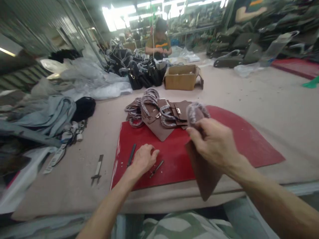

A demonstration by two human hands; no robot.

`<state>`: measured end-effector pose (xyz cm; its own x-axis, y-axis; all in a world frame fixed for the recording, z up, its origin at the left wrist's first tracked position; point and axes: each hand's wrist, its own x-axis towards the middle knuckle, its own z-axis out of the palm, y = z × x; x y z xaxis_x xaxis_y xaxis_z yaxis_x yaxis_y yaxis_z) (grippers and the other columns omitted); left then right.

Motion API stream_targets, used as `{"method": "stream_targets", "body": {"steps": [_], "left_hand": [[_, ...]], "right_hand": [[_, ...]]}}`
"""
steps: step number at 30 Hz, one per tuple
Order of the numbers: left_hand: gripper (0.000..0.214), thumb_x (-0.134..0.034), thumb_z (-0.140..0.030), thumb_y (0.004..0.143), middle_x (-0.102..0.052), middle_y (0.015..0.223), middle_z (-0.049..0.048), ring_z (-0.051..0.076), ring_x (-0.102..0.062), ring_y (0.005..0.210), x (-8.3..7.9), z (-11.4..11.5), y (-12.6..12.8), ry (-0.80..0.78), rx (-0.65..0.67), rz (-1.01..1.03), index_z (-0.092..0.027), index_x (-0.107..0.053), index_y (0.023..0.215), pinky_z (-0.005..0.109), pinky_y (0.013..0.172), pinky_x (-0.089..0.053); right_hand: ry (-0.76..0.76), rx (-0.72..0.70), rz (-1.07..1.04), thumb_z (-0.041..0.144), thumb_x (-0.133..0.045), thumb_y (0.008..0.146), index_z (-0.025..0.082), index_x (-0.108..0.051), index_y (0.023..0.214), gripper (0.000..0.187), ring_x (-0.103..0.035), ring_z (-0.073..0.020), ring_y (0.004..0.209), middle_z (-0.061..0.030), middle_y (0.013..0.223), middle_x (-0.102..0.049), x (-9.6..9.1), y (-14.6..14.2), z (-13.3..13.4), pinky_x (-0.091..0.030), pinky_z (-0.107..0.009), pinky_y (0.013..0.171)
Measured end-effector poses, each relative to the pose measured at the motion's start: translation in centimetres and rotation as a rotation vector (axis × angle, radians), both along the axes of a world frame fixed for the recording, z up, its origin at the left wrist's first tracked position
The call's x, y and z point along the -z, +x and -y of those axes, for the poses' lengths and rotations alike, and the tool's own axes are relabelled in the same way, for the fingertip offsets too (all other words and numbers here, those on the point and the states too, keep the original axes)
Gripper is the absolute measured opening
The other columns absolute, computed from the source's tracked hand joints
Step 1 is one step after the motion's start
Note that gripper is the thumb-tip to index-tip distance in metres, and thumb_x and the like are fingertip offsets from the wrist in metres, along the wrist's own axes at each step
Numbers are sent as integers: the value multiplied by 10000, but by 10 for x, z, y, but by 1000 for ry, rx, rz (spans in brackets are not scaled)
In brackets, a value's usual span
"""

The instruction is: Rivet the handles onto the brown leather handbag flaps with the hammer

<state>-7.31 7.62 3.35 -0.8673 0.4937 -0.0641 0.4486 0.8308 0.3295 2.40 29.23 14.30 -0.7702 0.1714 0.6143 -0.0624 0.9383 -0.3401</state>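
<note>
My right hand (215, 142) grips a brown leather bag panel (203, 172), raised above the red mat (179, 162). A plastic-wrapped handle loops out above my fingers, and the panel's pointed corner hangs down. My left hand (145, 158) is over the mat's left part, fingers loosely curled, thumb apart, with nothing seen in it. To its left lies a dark flat bar (131, 155); just to its right is a small thin metal tool (157, 169). At the mat's back edge rests a pile of similar brown panels (159, 127) with wrapped handles and metal clasps.
A cardboard box (180, 81) and several black handbags (143, 74) stand behind the pile. A fork-ended tool (98, 171) lies on the table's left. Plastic sheets (84, 79) and grey cloth (52, 114) fill the far left. Another person (159, 43) sits across the table.
</note>
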Motion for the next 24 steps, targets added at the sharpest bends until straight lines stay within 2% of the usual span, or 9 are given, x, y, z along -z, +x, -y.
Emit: {"method": "stream_targets", "body": {"steps": [4, 6, 8, 11, 13, 16, 20, 22, 24], "left_hand": [[278, -580, -449, 892, -671, 901, 83, 235, -629, 874, 11, 14, 34, -51, -7, 83, -179, -642, 865, 322, 755, -428], [192, -609, -365, 872, -661, 952, 94, 246, -625, 928, 14, 14, 43, -90, 4, 47, -174, -625, 877, 321, 767, -428], [119, -594, -290, 874, -655, 990, 104, 248, -623, 968, 15, 12, 45, -116, 7, 22, -173, -614, 865, 320, 790, -428], [120, -550, -266, 899, -674, 971, 112, 249, -642, 949, 16, 8, 44, -136, 10, 53, -176, -610, 849, 325, 790, -430], [128, -527, -254, 907, -690, 956, 124, 267, -655, 945, 15, 7, 43, -154, 9, 77, -168, -620, 885, 337, 780, -429], [146, -508, -222, 901, -702, 973, 162, 293, -666, 953, 14, 13, 42, -193, 11, 79, -146, -631, 920, 350, 763, -424], [123, -529, -218, 874, -708, 876, 155, 283, -677, 868, 17, 41, 38, -205, -68, 113, -157, -625, 827, 334, 706, -407], [139, -543, -236, 862, -692, 771, 110, 253, -667, 783, 20, 59, 35, -107, -160, 158, -175, -601, 752, 312, 658, -394], [164, -548, -255, 856, -661, 678, 61, 218, -646, 698, 24, 74, 31, 80, -269, 206, -185, -580, 711, 285, 617, -388]], "right_hand": [[74, -32, 349, 330, -581, 938, 163, -612, 853, 190, -594, -239, 820, -101, 856, -665, 61, -24, 43, -384, -328, 709], [29, -30, 447, 363, -567, 955, 157, -624, 904, 221, -604, -235, 841, -106, 903, -676, 84, -31, 49, -395, -318, 724], [-1, -3, 463, 345, -526, 978, 165, -625, 958, 207, -607, -223, 889, -98, 966, -676, 99, -29, 43, -407, -307, 766], [-21, 82, 462, 307, -509, 974, 160, -613, 1027, 188, -589, -241, 979, -114, 1045, -653, 108, -16, 17, -415, -326, 828], [-32, 116, 494, 320, -560, 939, 153, -619, 1004, 189, -588, -256, 959, -120, 1019, -645, 113, -5, -1, -430, -341, 812], [-20, 68, 524, 332, -649, 875, 159, -628, 1028, 232, -583, -259, 969, -112, 1038, -633, 123, 11, -16, -450, -347, 827], [65, 9, 471, 315, -688, 846, 155, -611, 1133, 337, -549, -284, 1008, -131, 1119, -603, 137, 27, -9, -451, -394, 896], [93, 16, 457, 315, -690, 846, 149, -613, 1115, 325, -537, -290, 990, -135, 1113, -597, 141, 33, 0, -451, -402, 893], [114, 22, 450, 313, -680, 854, 147, -610, 1103, 307, -527, -293, 982, -139, 1109, -591, 142, 36, 6, -449, -401, 874]]}}
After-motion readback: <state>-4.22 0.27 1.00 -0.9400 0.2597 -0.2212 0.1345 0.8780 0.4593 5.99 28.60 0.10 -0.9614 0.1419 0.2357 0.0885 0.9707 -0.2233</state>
